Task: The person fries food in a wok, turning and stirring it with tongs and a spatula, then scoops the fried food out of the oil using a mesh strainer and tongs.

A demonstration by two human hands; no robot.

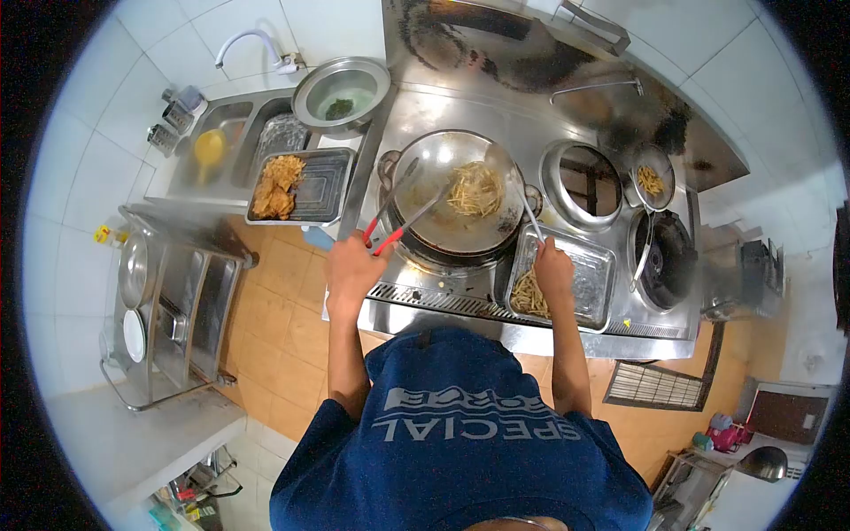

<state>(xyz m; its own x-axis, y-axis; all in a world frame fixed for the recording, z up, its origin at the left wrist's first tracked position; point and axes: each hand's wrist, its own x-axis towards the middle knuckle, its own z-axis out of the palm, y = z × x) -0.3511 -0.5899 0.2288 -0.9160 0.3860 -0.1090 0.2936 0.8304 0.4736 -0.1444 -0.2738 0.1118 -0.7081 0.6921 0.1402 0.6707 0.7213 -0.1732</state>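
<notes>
My left hand (352, 267) is closed around the red handles of metal tongs (390, 218), whose spread arms reach over the left side of the wok (425, 146). Pale, thin strips of food (476, 189) lie in the wok, right of its centre. In my right hand (554, 267) is the handle of a long-handled metal utensil (529, 211); its broad head rests against the wok's right side, and its exact shape is unclear. Just under that hand sits a metal tray (595, 281) with more pale strips (529, 296) at its left end.
Left of the stove, a tray (323, 188) holds fried brown pieces (277, 186), near a steel bowl (342, 93) with greens and a sink (210, 150). A strainer (652, 180) of strips, a ring burner (582, 186) and a dark burner (666, 261) are to the right. A shelved cart (181, 305) stands left.
</notes>
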